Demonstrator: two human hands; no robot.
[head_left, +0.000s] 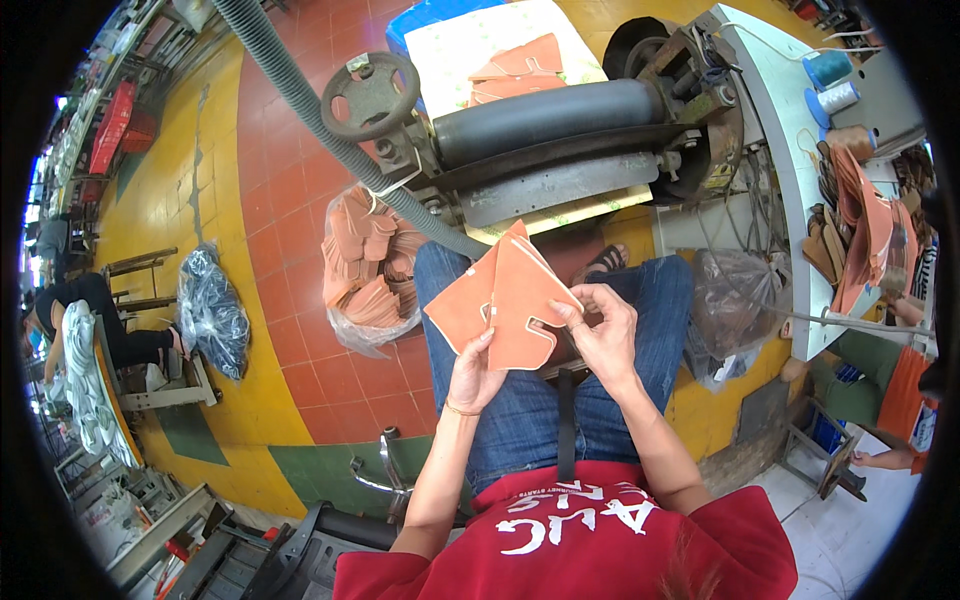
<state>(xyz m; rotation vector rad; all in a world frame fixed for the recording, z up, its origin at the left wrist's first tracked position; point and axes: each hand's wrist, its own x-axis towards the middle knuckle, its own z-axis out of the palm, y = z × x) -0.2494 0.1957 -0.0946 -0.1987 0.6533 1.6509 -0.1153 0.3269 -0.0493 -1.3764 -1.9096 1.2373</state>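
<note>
Above my lap I hold a few flat orange-pink leather pieces (515, 310), fanned out over one another, with pale edges and a curved notch in the front one. My left hand (474, 374) pinches their lower left part, thumb on top. At their right edge, the fingers of my right hand (605, 330) are closed on the pieces. Just beyond them stands a machine with a wide dark roller (550, 120) and a metal plate (560, 187) along its front. More leather pieces (518, 68) lie on a pale sheet behind the roller.
A clear plastic bag of stacked leather pieces (372, 260) stands on the floor to my left. A grey hose (300, 100) runs down beside the handwheel (370, 95). On the right, a white table (800, 200) carries thread spools (832, 100) and leather. Other people sit at both sides.
</note>
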